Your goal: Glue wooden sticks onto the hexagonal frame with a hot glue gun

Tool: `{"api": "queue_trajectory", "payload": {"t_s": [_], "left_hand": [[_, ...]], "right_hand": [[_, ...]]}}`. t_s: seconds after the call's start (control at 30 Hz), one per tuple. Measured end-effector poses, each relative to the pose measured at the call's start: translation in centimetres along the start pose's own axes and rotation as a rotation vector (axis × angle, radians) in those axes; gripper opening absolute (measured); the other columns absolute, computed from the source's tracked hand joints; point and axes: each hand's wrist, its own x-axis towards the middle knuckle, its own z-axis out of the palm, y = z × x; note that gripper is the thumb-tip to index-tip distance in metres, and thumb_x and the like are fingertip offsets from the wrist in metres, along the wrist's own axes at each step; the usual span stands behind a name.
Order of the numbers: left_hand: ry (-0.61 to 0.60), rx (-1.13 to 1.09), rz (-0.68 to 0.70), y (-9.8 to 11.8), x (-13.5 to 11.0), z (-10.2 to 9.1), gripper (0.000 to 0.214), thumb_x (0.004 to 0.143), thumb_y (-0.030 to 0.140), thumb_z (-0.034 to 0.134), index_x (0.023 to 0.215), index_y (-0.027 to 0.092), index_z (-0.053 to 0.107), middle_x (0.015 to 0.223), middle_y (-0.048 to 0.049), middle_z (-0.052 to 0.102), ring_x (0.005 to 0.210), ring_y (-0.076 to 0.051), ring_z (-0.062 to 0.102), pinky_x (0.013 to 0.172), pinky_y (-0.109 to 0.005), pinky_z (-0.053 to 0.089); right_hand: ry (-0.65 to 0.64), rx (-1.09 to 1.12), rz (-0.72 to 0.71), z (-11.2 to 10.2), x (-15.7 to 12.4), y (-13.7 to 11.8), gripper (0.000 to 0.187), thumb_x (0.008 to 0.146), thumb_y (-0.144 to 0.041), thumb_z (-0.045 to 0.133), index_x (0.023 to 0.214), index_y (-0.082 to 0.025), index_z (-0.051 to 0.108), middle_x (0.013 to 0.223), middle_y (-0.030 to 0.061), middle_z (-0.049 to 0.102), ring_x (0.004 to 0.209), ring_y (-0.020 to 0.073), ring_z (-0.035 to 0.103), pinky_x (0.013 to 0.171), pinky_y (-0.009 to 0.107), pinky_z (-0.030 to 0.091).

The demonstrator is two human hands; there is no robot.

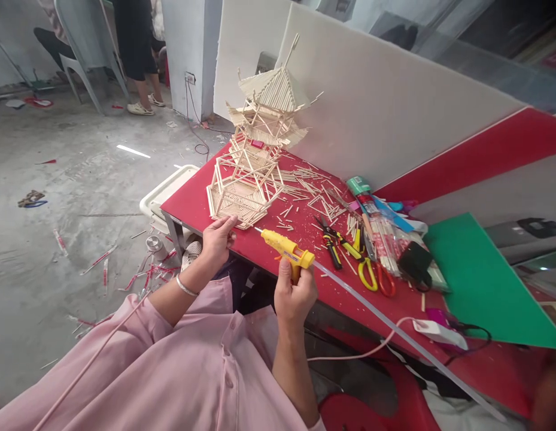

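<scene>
Stick-built tower model stands at the near-left corner of the red table, several tiers high, with a peaked roof and a spire stick on top. Left hand rests at the table edge, fingertips touching the front rim of the model's hexagonal base, fingers loosely curled and pinching nothing that can be seen. Right hand is closed around the handle of a yellow glue gun; the nozzle points left toward the base, just short of it, and a long clear glue stick trails out of the back across the table. Judged from the build, the work looks well along: base, upper tiers and roof are all assembled, while the lower frame seems open between its posts. Plenty of stock is left: loose cut sticks lie scattered behind the model. To the right sit a packet of uncut sticks, cutters and yellow-and-red scissors. A green sheet lies further right. White boards lean behind the table.
</scene>
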Motion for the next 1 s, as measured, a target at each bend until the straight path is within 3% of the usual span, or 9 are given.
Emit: {"api": "queue_trajectory", "payload": {"t_s": [0.43,0.57,0.77,1.0], "left_hand": [[0.022,0.072,-0.007,-0.5,1.7,0.0,0.037,0.057,0.039,0.087,0.076,0.012,0.068,0.079,-0.0088,0.074,0.04,-0.004,0.046,0.033,-0.017,0.02],[0.029,0.059,0.001,-0.4,1.7,0.2,0.037,0.056,0.037,0.088,0.074,0.013,0.066,0.075,-0.0071,0.072,0.04,-0.004,0.046,0.034,-0.017,0.02],[-0.03,0.185,0.237,-1.1,-0.6,0.1,0.034,0.058,0.042,0.087,0.068,0.015,0.068,0.049,0.0047,0.054,0.038,-0.005,0.042,0.036,-0.019,0.029],[-0.182,0.389,0.399,-1.4,-2.8,0.0,0.025,0.068,0.04,0.081,0.068,0.016,0.072,0.048,0.0044,0.052,0.041,-0.005,0.038,0.04,-0.02,0.032]], "right_hand": [[-0.002,0.007,0.073,-0.1,0.1,0.4,0.057,0.091,-0.066,0.05,0.092,-0.013,0.07,0.076,0.0143,0.071,0.067,0.024,0.067,0.06,0.032,0.047],[-0.021,0.046,0.088,-0.1,0.2,0.4,0.056,0.09,-0.066,0.052,0.094,-0.012,0.07,0.078,0.0155,0.071,0.07,0.0252,0.068,0.062,0.032,0.048],[-0.076,0.159,0.136,-0.2,0.2,-0.5,0.053,0.09,-0.064,0.053,0.095,-0.013,0.069,0.08,0.0148,0.072,0.071,0.0247,0.068,0.062,0.032,0.049],[-0.134,0.289,0.183,-0.3,0.4,-1.5,0.046,0.091,-0.059,0.053,0.097,-0.015,0.066,0.08,0.0116,0.073,0.069,0.0215,0.068,0.063,0.03,0.05]]}}
